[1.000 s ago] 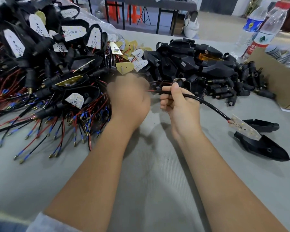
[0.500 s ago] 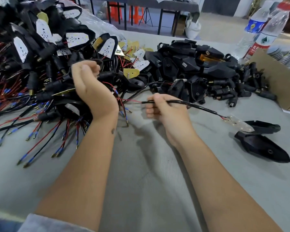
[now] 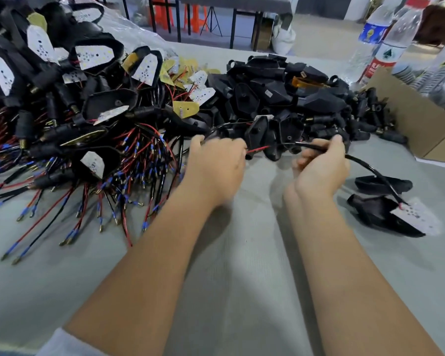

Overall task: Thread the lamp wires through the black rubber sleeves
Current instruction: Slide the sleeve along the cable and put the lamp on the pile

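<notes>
My right hand (image 3: 321, 168) pinches a black sleeved lamp wire (image 3: 365, 167) near its left end. The wire curves right and down to a white LED board (image 3: 416, 217), which lies on a black lamp housing (image 3: 375, 214). A second black housing (image 3: 380, 185) lies just behind it. My left hand (image 3: 216, 163) is curled with its fingers hidden, close to the left of my right hand. It holds thin wires: a red wire (image 3: 257, 149) sticks out on its right and a black one loops above it. Several loose black rubber sleeves (image 3: 370, 122) lie at the back right.
A big heap of wired lamps (image 3: 93, 119) with red and black leads fills the left of the grey table (image 3: 229, 265). Black housings (image 3: 280, 93) are piled at the centre back. A cardboard box (image 3: 421, 129) and water bottles (image 3: 385, 47) stand at the right.
My left hand came back from the left heap to beside my right hand. My right hand moved right and away from me. The LED board dropped onto the black housing.
</notes>
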{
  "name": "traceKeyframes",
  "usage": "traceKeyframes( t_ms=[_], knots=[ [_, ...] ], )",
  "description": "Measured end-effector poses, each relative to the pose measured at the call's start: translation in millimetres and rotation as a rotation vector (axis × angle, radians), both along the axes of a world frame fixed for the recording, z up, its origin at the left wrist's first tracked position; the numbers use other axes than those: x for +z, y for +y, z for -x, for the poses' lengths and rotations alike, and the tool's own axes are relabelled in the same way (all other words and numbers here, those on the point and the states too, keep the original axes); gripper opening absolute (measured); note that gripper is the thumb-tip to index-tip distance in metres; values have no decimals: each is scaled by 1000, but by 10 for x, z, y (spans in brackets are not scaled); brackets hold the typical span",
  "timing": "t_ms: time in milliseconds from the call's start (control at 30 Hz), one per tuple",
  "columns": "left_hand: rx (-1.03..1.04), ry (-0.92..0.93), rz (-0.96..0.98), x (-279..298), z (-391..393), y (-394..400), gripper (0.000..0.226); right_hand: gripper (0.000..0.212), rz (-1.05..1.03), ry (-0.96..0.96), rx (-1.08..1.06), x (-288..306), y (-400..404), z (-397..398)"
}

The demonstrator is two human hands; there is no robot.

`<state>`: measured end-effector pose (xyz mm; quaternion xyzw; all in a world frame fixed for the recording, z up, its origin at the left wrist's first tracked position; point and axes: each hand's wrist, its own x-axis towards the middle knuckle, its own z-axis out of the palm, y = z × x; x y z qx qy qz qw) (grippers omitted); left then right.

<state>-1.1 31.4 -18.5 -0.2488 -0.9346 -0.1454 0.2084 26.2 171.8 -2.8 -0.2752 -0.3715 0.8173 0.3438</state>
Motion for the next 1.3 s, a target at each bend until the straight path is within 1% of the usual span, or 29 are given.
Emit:
traceKeyframes(
  t_ms=[67, 167, 233, 267, 333, 433, 533, 600, 667, 700, 800, 900, 1033, 1133, 1300],
  knots=[
    [28, 10, 44, -28, -9, 65, 16, 32, -29, 44, 177, -11, -15, 32],
    [-2, 88, 4, 0, -29, 100, 15, 21, -278, -4, 494, -41, -156, 57],
    [-53, 27, -70, -7, -33, 82, 18, 24, -430, -36, 620, -86, -242, 50],
    [-74, -27, -122, -25, -37, 69, 19, 25, -466, -46, 624, -102, -262, 47],
    [-69, -109, -222, -54, -37, 50, 23, 27, -462, -62, 550, -115, -255, 50],
    [-8, -160, -374, -61, -12, 68, 22, 27, -423, -72, 451, -128, -199, 56],
    [-13, -236, -489, -78, -2, 87, 17, 24, -434, -73, 513, -137, -169, 55],
    [-33, -279, -617, -89, 13, 63, 13, 21, -492, -99, 568, -138, -160, 53],
    [-31, -329, -738, -93, 24, 52, 8, 19, -533, -118, 569, -144, -166, 54],
    [-19, -340, -768, -103, 33, 51, 7, 19, -534, -123, 552, -150, -177, 55],
    [20, -308, -738, -147, 67, 57, 13, 18, -505, -137, 466, -162, -204, 73],
    [0, -293, -690, -163, 81, 62, 18, 17, -481, -164, 341, -176, -188, 102],
    [0, -301, -553, -187, 86, 68, 39, 17, -420, -174, 181, -182, -143, 121],
    [21, -323, -541, -187, 74, 68, 41, 18, -411, -181, 177, -191, -135, 124],
    [43, -326, -564, -162, 81, 65, 34, 18, -506, -201, 252, -207, -150, 124]
  ],
)
